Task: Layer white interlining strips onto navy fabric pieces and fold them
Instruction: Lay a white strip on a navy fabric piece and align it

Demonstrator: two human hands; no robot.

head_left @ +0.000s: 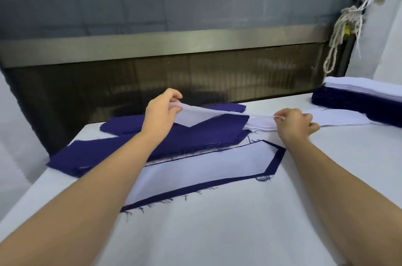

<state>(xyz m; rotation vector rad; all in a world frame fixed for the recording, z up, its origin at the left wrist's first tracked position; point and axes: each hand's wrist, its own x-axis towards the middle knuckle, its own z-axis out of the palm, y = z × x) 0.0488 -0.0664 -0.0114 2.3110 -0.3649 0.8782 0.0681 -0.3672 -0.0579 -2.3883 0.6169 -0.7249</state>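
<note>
We hold a white interlining strip (pixel 191 116) above the navy stack (pixel 195 138).
Left hand (pixel 162 112) pinches one end; right hand (pixel 293 124) the other; layered piece (pixel 206 167) lies lower centre.

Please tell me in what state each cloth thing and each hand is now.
left hand: pinches one end of the held white strip.
right hand: pinches its other end.
held white strip: lifted, stretched above the navy stack.
navy stack: flat, edges frayed.
front navy piece: flat, white interlining laid on it, unfolded.
white strip pile: flat, beside the right hand.
far stack: white layers on navy.
</note>
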